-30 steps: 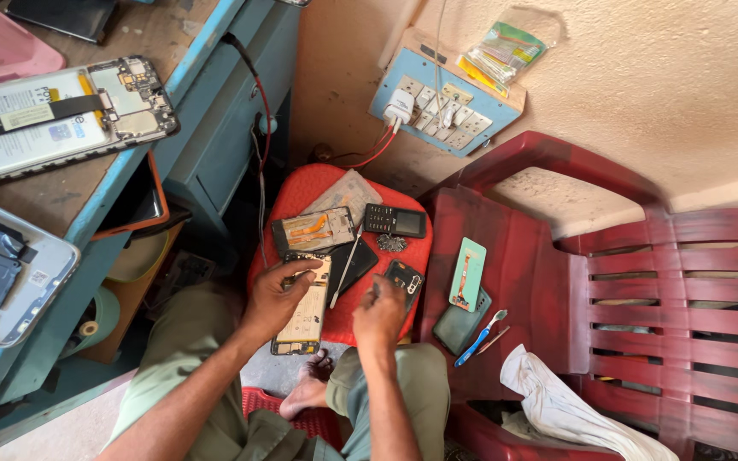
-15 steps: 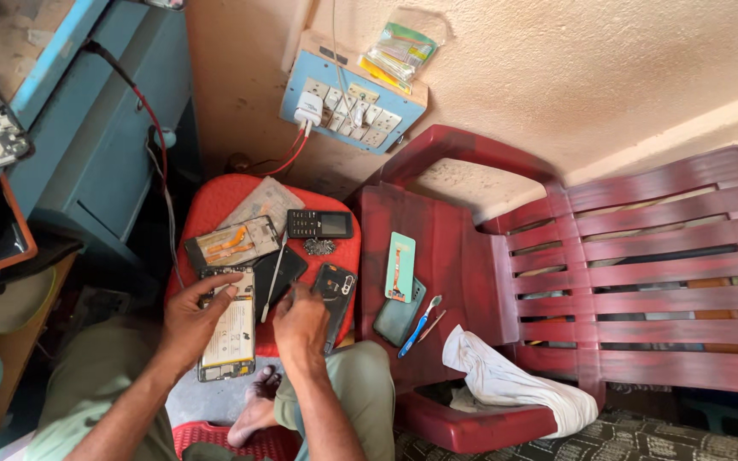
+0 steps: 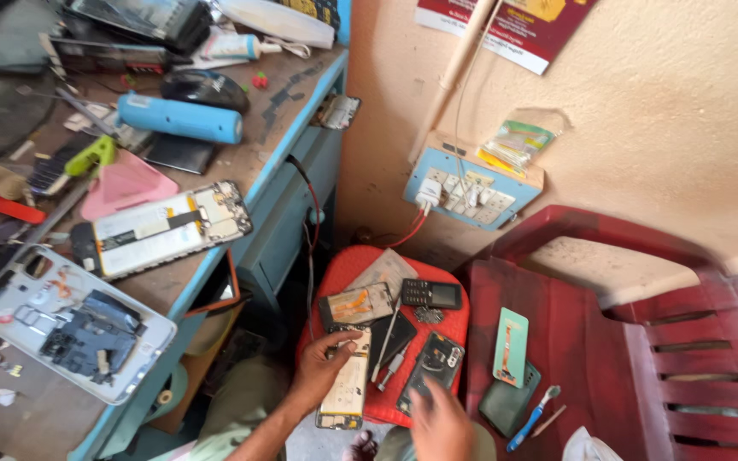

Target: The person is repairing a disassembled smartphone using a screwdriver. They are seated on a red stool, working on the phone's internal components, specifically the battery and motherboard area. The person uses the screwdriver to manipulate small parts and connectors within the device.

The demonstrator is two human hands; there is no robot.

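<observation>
Left hand (image 3: pixel 322 365) clamped on opened phone (image 3: pixel 345 386) atop red stool (image 3: pixel 454 324); right hand (image 3: pixel 440 420) fingers loosely apart over dark phone back (image 3: pixel 431 369) there.

Workbench (image 3: pixel 275 137) on the left is a proper mess: a blue cylinder (image 3: pixel 179 117), a pink wedge-shaped piece (image 3: pixel 125 183), a gutted phone with its battery showing (image 3: pixel 160 228), and a white tray of dark parts (image 3: pixel 70 320). On the wall sits a blue switchboard (image 3: pixel 471 183) with a white charger plugged in (image 3: pixel 427 196). A dark red plastic chair (image 3: pixel 642 341) holds a green card (image 3: pixel 511 346) and a blue toothbrush (image 3: pixel 533 417).
</observation>
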